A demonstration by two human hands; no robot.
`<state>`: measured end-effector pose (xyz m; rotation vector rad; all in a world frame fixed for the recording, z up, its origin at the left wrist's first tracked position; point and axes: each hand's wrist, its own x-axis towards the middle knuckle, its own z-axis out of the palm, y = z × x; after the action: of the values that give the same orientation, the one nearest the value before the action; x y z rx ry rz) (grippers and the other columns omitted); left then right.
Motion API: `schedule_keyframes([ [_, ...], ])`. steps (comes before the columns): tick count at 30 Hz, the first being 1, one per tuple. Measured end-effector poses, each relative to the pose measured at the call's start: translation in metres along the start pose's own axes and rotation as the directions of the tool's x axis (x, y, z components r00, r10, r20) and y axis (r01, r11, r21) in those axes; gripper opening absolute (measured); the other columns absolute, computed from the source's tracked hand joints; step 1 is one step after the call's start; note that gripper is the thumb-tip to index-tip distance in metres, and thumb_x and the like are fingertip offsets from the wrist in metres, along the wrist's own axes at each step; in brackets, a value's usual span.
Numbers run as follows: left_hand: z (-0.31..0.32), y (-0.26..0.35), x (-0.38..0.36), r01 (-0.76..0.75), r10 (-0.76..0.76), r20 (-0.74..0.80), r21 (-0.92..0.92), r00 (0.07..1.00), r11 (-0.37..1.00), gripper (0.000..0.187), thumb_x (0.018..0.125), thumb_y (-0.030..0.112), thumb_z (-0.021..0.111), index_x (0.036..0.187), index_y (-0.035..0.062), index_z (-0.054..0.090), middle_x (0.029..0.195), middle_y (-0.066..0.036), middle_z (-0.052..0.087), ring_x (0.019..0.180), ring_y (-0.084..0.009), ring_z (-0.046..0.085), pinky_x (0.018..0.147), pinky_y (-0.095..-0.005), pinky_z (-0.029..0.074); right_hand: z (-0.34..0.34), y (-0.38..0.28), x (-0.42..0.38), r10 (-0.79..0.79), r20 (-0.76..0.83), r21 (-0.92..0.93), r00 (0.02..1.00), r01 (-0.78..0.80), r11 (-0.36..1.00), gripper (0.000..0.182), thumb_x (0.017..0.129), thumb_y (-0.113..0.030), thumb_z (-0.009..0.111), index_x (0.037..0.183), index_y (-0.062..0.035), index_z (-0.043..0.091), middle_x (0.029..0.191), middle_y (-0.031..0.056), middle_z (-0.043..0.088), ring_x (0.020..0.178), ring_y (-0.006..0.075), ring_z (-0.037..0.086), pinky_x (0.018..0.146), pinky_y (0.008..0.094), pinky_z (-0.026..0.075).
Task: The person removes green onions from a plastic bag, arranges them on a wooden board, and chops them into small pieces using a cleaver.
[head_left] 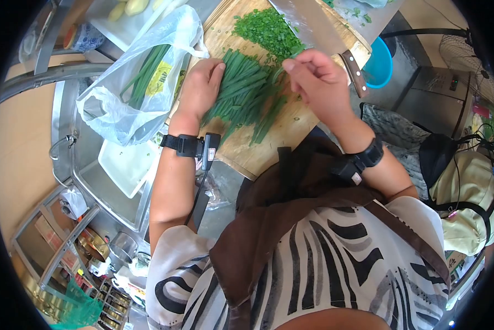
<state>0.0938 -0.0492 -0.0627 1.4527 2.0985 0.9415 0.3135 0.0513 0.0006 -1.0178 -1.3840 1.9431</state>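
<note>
A bundle of long green onions lies on the wooden cutting board. My left hand is closed against the left side of the bundle, its thumb along the stalks and its fingertips hidden. Over the bundle's right side, my right hand pinches thumb and forefinger together; what is between them is too small to make out. Finely chopped green onions form a heap at the far part of the board. Beside the heap lies a cleaver, its brown riveted handle pointing toward my right wrist, with no hand gripping it.
A clear plastic bag with more greens sits left of the board. Beyond it is a white tray holding pale, peeled vegetables. A metal sink with a white tub is at left. At right stands a blue bucket.
</note>
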Motion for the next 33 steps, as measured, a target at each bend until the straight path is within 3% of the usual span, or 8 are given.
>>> schedule_keyframes([
  [4, -0.002, 0.003, 0.005, 0.115, -0.115, 0.021, 0.013, 0.993, 0.993, 0.027, 0.095, 0.024, 0.055, 0.104, 0.0012, 0.066, 0.1, -0.022, 0.066, 0.094, -0.0393, 0.062, 0.081, -0.0411, 0.049, -0.005, -0.032, -0.008, -0.129, 0.036, -0.005, 0.991, 0.13, 0.992, 0.011, 0.09, -0.013, 0.068, 0.086, -0.0059, 0.062, 0.064, -0.0017, 0.06, 0.053, 0.0026, 0.049, 0.045, 0.019, 0.033],
  [6, -0.002, 0.0, 0.009, 0.162, -0.161, 0.028, -0.024, 0.986, 0.986, 0.029, 0.095, 0.025, 0.054, 0.105, 0.0011, 0.066, 0.101, -0.023, 0.066, 0.095, -0.0388, 0.063, 0.082, -0.0406, 0.048, -0.005, -0.034, -0.006, 0.187, 0.182, 0.195, 0.965, -0.222, 0.955, 0.013, 0.091, -0.016, 0.068, 0.086, -0.005, 0.062, 0.064, 0.0001, 0.06, 0.051, 0.0039, 0.049, 0.045, 0.0194, 0.034],
  [8, -0.004, -0.001, 0.011, 0.215, -0.213, 0.041, -0.061, 0.976, 0.975, 0.03, 0.096, 0.027, 0.054, 0.107, 0.0011, 0.066, 0.102, -0.023, 0.066, 0.097, -0.0382, 0.063, 0.083, -0.0401, 0.048, -0.005, -0.012, -0.003, 0.258, 0.2, 0.2, 0.945, -0.297, 0.934, 0.02, 0.092, -0.021, 0.066, 0.086, -0.0024, 0.062, 0.065, 0.0025, 0.061, 0.05, 0.0066, 0.049, 0.045, 0.0202, 0.036],
  [13, -0.001, 0.001, 0.01, 0.198, -0.2, -0.038, -0.064, 0.979, 0.978, 0.027, 0.089, 0.026, 0.068, 0.082, 0.0011, 0.061, 0.088, -0.014, 0.059, 0.078, -0.0268, 0.058, 0.073, -0.0351, 0.047, -0.022, 0.043, -0.014, 0.545, 0.104, -0.443, 0.832, -0.452, 0.774, 0.027, 0.093, -0.03, 0.064, 0.092, -0.0029, 0.061, 0.075, 0.0082, 0.066, 0.056, 0.0118, 0.059, 0.046, 0.0247, 0.044],
  [16, 0.002, -0.003, 0.012, 0.071, -0.072, 0.0, -0.153, 0.997, 0.986, 0.036, 0.08, 0.022, 0.078, 0.068, 0.0038, 0.05, 0.083, -0.006, 0.047, 0.073, -0.0192, 0.047, 0.069, -0.0313, 0.043, -0.028, 0.056, -0.027, 0.669, 0.028, -0.389, 0.743, -0.608, 0.692, 0.038, 0.093, -0.037, 0.063, 0.095, 0.0006, 0.059, 0.082, 0.0133, 0.067, 0.064, 0.0177, 0.067, 0.052, 0.0283, 0.052],
  [23, 0.03, -0.009, 0.004, 0.031, -0.001, 0.078, -0.39, 0.997, 0.92, 0.045, 0.067, 0.012, 0.087, 0.058, 0.0069, 0.043, 0.082, -0.003, 0.044, 0.076, -0.017, 0.044, 0.068, -0.0287, 0.04, -0.003, 0.071, -0.013, 0.59, 0.021, -0.211, 0.807, -0.573, 0.792, 0.045, 0.093, -0.036, 0.062, 0.094, 0.0085, 0.057, 0.085, 0.0194, 0.066, 0.067, 0.0247, 0.069, 0.056, 0.0321, 0.058],
  [29, 0.047, 0.015, -0.019, -0.016, 0.062, 0.104, -0.392, 0.993, 0.92, 0.034, 0.067, 0.003, 0.083, 0.063, 0.0059, 0.05, 0.087, -0.003, 0.047, 0.088, -0.0195, 0.049, 0.079, -0.0286, 0.041, 0.012, 0.107, 0.019, 0.429, 0.026, -0.061, 0.903, -0.426, 0.902, 0.022, 0.086, -0.01, 0.065, 0.093, 0.0106, 0.061, 0.074, 0.0204, 0.067, 0.065, 0.0261, 0.071, 0.056, 0.0341, 0.059],
  [33, 0.044, 0.032, -0.022, 0.033, 0.037, 0.146, -0.448, 0.989, 0.894, 0.029, 0.066, 0.0, 0.082, 0.065, 0.0064, 0.053, 0.09, -0.003, 0.048, 0.094, -0.02, 0.05, 0.084, -0.0292, 0.041, 0.01, 0.067, 0.021, 0.507, 0.109, -0.207, 0.855, -0.479, 0.853, 0.015, 0.084, -0.002, 0.061, 0.088, 0.0121, 0.063, 0.074, 0.0209, 0.069, 0.063, 0.0267, 0.071, 0.055, 0.035, 0.058],
])
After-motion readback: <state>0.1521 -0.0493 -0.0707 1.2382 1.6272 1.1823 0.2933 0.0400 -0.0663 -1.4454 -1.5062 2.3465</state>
